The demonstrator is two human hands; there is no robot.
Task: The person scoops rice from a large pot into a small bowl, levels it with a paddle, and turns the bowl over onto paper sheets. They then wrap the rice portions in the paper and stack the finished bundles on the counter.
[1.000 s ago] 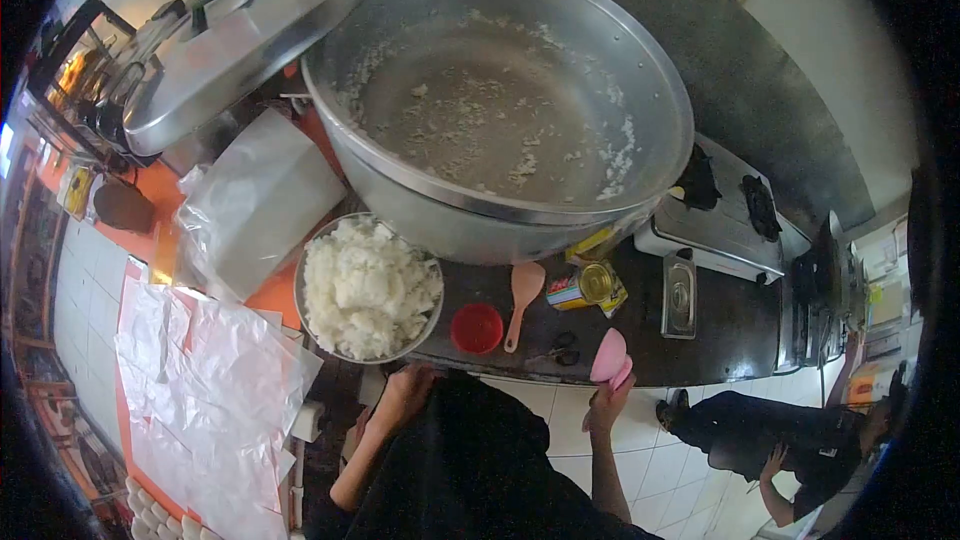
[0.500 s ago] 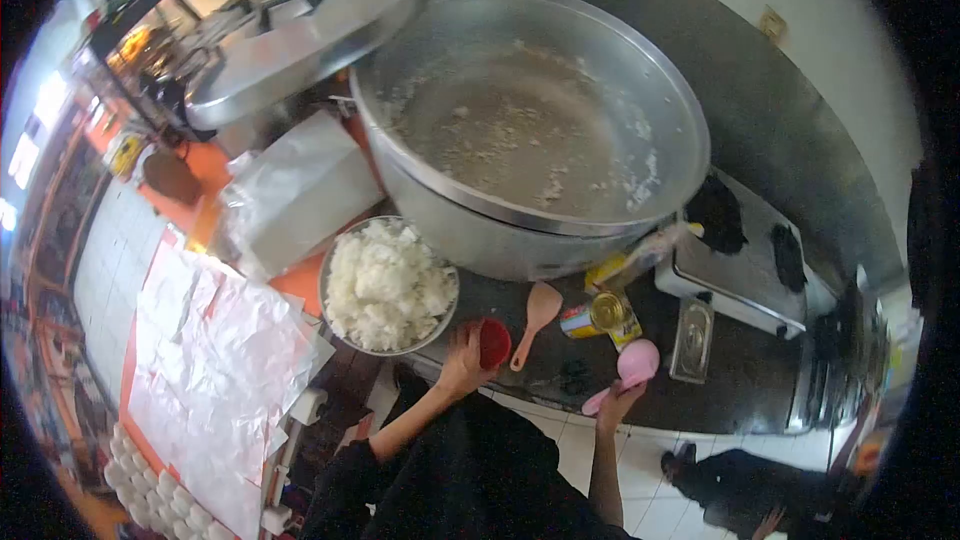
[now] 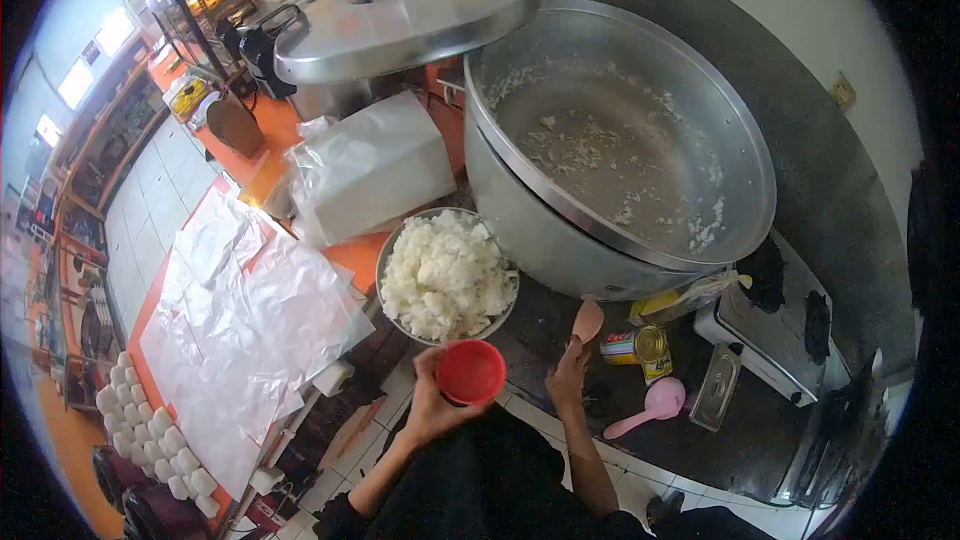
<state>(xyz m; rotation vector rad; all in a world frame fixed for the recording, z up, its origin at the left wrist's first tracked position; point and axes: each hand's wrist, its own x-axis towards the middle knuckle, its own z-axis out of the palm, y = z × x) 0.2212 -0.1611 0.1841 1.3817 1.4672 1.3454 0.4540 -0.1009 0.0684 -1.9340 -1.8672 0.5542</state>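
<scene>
A red cup (image 3: 471,372) is gripped in my left hand (image 3: 437,402), its open top facing up, just below the bowl of white rice (image 3: 447,278). My right hand (image 3: 569,377) is closed on the handle of a pinkish-brown rice paddle (image 3: 588,321), which lies over the dark counter in front of the large metal pot (image 3: 560,240). Scattered rice grains cling to the inside of that pot. To the right of my right hand a pink ladle (image 3: 664,398) rests on the counter, below some cans (image 3: 650,344).
A big lid (image 3: 410,20) sits at the pot's left. Plastic bags (image 3: 375,165) and wrapping sheets (image 3: 240,310) cover the orange table, with rolled white pieces (image 3: 150,435) alongside. A metal stove (image 3: 770,325) and small steel tray (image 3: 716,387) stand at right.
My right hand has let go of the pink ladle and moved left onto the paddle. My left hand has lifted the red cup. The view has shifted, and the other person is mostly out of it.
</scene>
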